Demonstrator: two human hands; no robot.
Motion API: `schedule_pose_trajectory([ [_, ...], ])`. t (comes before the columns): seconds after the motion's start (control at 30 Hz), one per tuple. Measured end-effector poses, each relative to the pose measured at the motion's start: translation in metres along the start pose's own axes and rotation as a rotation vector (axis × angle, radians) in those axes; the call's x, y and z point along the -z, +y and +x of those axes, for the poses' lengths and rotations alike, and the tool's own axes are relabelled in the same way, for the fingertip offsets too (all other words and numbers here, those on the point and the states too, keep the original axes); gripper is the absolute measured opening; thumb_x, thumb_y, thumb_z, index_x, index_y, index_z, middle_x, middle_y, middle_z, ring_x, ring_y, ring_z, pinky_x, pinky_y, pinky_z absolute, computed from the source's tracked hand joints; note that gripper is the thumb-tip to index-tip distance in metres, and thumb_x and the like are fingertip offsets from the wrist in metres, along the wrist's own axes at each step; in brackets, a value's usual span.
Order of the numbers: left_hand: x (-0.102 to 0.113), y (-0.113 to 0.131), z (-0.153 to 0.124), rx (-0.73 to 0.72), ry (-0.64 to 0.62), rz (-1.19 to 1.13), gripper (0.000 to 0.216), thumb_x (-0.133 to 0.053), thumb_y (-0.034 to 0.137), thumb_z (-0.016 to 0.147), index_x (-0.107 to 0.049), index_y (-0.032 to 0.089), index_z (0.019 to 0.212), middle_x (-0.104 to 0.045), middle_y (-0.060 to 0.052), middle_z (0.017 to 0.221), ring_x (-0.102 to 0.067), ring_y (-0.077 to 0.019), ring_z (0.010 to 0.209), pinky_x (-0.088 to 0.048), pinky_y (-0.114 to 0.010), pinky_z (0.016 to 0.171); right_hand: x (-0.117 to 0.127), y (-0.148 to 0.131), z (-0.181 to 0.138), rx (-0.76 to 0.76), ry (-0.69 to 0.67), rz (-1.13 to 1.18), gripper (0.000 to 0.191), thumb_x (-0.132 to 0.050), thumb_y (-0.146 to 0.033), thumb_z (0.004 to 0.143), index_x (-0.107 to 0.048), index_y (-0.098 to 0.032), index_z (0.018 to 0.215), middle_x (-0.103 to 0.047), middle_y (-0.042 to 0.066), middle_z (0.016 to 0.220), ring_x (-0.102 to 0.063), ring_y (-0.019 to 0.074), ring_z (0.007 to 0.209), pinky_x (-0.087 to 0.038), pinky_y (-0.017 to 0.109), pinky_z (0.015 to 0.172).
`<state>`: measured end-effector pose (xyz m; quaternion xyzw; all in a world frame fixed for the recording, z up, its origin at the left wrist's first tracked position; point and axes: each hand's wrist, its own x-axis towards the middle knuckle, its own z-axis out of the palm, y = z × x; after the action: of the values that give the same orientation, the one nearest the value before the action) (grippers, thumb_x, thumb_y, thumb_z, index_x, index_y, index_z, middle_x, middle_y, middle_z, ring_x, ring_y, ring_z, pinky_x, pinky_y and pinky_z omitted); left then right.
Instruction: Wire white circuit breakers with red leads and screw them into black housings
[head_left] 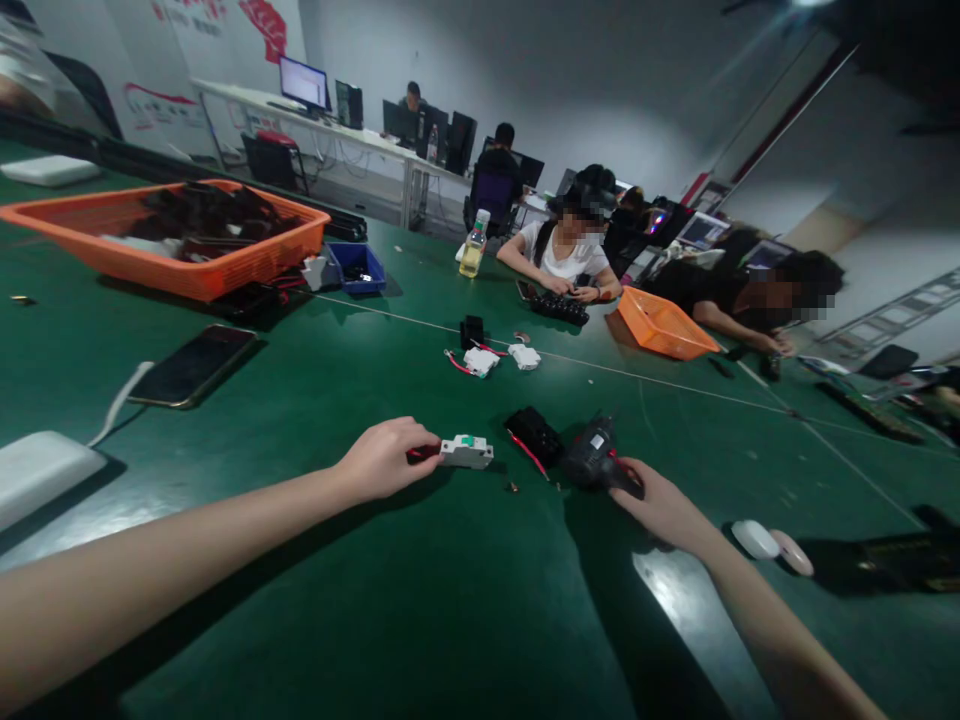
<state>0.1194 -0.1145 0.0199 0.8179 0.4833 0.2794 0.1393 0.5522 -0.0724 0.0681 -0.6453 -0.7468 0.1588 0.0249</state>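
My left hand (386,458) is closed, pinching the red-wired end of a small white breaker with a green switch (466,451) that rests on the green table (420,610). My right hand (654,500) is wrapped round the grip of a dark electric screwdriver (596,455) lying just right of the breaker. A black part with a red wire (534,436) sits between the two. Farther off lie two white breakers (481,361) and a small black block (472,331).
An orange basket of dark parts (169,235) and a blue bin (358,267) stand at the far left. A phone (193,364) and a white pad (37,472) lie at left. Two other people work across the table beside a second orange tray (664,324) and a bottle (473,245).
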Motion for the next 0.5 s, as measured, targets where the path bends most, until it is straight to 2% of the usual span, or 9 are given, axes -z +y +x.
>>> schedule_pose_trajectory([
  [0.1, 0.0, -0.001, 0.0, -0.006, 0.001, 0.003, 0.025, -0.057, 0.038, 0.093, -0.072, 0.02, 0.103, -0.071, -0.004, 0.093, -0.062, -0.0166, 0.083, -0.048, -0.028, 0.071, -0.003, -0.018, 0.007, -0.05, -0.015, -0.148, 0.043, -0.057, -0.043, 0.085, -0.06, -0.012, 0.113, -0.069, 0.018, 0.109, -0.068, 0.0303, 0.093, -0.049, 0.036, 0.077],
  [0.2, 0.001, -0.001, 0.0, -0.003, -0.009, -0.002, 0.025, -0.058, 0.038, 0.093, -0.071, 0.02, 0.104, -0.072, -0.004, 0.093, -0.062, -0.0167, 0.083, -0.047, -0.028, 0.07, -0.006, -0.027, 0.013, -0.146, -0.015, -0.224, 0.045, -0.055, -0.051, 0.085, -0.061, -0.012, 0.104, -0.07, 0.019, 0.101, -0.069, 0.033, 0.088, -0.046, 0.036, 0.07],
  [0.33, 0.002, 0.0, 0.0, 0.008, -0.012, -0.019, 0.025, -0.058, 0.037, 0.093, -0.071, 0.02, 0.105, -0.071, -0.004, 0.094, -0.061, -0.0164, 0.084, -0.047, -0.027, 0.069, -0.009, -0.021, 0.011, -0.171, 0.006, -0.16, 0.043, -0.058, -0.052, 0.083, -0.06, -0.014, 0.104, -0.071, 0.015, 0.096, -0.069, 0.03, 0.086, -0.046, 0.033, 0.068],
  [0.5, 0.004, -0.001, 0.0, -0.01, -0.011, -0.012, 0.025, -0.057, 0.037, 0.093, -0.072, 0.02, 0.103, -0.071, -0.003, 0.091, -0.061, -0.0164, 0.083, -0.044, -0.026, 0.065, -0.004, -0.022, 0.001, -0.176, 0.151, 0.0, 0.044, -0.06, -0.055, 0.081, -0.063, -0.015, 0.099, -0.071, 0.011, 0.085, -0.067, 0.0272, 0.077, -0.046, 0.033, 0.065],
])
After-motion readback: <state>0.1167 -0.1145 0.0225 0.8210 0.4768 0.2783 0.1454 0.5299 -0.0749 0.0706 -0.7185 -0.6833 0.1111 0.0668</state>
